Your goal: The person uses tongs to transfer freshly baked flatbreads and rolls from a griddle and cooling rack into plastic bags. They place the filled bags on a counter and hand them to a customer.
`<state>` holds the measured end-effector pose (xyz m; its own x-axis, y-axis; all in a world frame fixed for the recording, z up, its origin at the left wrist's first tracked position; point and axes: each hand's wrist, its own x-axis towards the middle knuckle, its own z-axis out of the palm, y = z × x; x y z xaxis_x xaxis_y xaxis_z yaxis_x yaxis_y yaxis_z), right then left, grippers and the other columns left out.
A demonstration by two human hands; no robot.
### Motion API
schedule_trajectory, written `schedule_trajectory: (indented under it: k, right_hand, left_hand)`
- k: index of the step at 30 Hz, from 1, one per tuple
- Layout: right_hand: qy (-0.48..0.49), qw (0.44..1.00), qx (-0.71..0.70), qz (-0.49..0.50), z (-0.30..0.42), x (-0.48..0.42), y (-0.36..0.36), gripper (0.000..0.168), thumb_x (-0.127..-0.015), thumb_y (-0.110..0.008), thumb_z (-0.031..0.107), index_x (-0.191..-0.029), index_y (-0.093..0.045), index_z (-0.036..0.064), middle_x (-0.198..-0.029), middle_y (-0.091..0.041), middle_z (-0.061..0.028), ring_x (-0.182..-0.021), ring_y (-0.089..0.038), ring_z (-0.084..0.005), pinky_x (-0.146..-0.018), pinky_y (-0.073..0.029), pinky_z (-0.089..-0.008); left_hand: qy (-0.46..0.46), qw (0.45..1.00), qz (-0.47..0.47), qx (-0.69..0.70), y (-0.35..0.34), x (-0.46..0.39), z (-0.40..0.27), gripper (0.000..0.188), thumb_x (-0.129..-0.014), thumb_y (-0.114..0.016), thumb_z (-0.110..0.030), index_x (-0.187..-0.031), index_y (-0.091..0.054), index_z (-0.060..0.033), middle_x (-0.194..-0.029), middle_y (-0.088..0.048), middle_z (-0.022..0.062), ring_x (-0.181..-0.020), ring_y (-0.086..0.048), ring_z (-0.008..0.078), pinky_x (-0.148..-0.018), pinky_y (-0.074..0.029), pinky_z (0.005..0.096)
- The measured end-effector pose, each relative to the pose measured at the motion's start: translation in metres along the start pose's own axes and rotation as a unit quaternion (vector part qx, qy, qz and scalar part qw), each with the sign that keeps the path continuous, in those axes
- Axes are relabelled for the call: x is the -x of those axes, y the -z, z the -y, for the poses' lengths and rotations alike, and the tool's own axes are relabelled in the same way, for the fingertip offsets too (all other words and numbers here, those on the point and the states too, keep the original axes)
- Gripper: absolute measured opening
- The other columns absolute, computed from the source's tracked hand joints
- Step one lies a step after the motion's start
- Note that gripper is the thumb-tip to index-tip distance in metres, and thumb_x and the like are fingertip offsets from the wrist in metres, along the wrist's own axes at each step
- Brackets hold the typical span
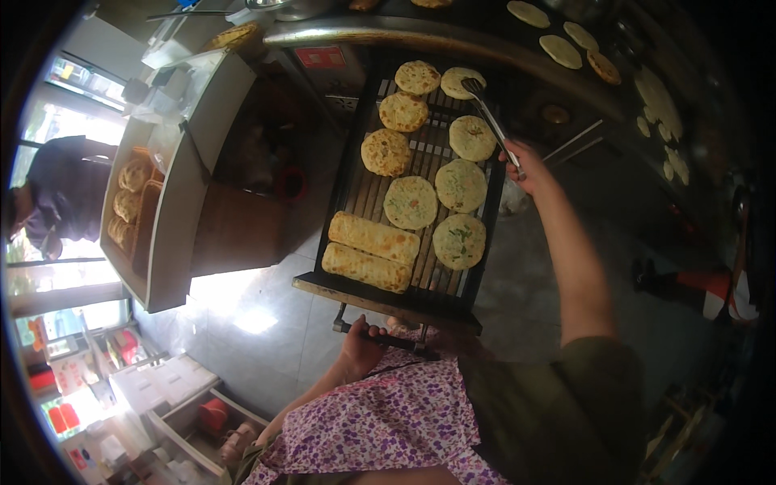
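Observation:
My left hand (362, 350) is wrapped around the dark bar handle (397, 342) of a pulled-out oven drawer rack (382, 298). In my right hand (526, 165) are metal tongs (494, 124), their tips at a pale round flatbread (456, 83) at the rack's far right. Three browned round flatbreads (386, 152) lie along the far left of the slats. Several paler round ones flecked with green, such as one flatbread (461, 185), lie down the middle and right. Two long rectangular flatbreads (367, 267) rest side by side at the near left.
Beyond the rack runs a griddle counter with a metal edge (376, 37), bearing pale dough rounds (561, 51). At left stands a display counter (173, 218) holding bread in baskets (145, 212), with a person (66, 188) beyond it. Another person's leg (691, 282) shows at right.

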<state>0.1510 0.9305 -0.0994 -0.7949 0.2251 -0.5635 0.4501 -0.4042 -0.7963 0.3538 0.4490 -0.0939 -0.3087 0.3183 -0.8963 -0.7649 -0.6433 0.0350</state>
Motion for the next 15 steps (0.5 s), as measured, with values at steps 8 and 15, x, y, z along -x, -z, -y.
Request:
schedule_trajectory:
  k: [8,15]
  right_hand:
    - [0.394,0.721,0.543,-0.172,0.027,0.080,0.022,0.036,-0.094,-0.059,0.024,-0.128,-0.055,0.013,-0.085,-0.062,-0.0065,-0.067,-0.062,-0.0225,-0.051,-0.048,-0.0346]
    - [0.231,0.604,0.736,-0.200,0.027,0.102,0.022,0.050,-0.089,-0.063,0.026,-0.134,-0.049,0.009,-0.129,-0.057,-0.0160,-0.099,-0.063,-0.0381,-0.081,-0.052,-0.0476]
  left_hand:
    - [-0.012,1.000,0.024,0.002,0.004,-0.006,-0.003,0.030,-0.092,-0.061,-0.036,-0.072,-0.049,-0.0163,-0.067,-0.050,0.0024,-0.081,-0.052,0.0242,-0.088,-0.039,0.0423]
    - [-0.013,1.000,0.006,0.004,-0.002,-0.004,-0.007,0.029,-0.093,-0.059,-0.034,-0.074,-0.047,-0.0158,-0.067,-0.049,0.0024,-0.082,-0.051,0.0243,-0.088,-0.039,0.0426]
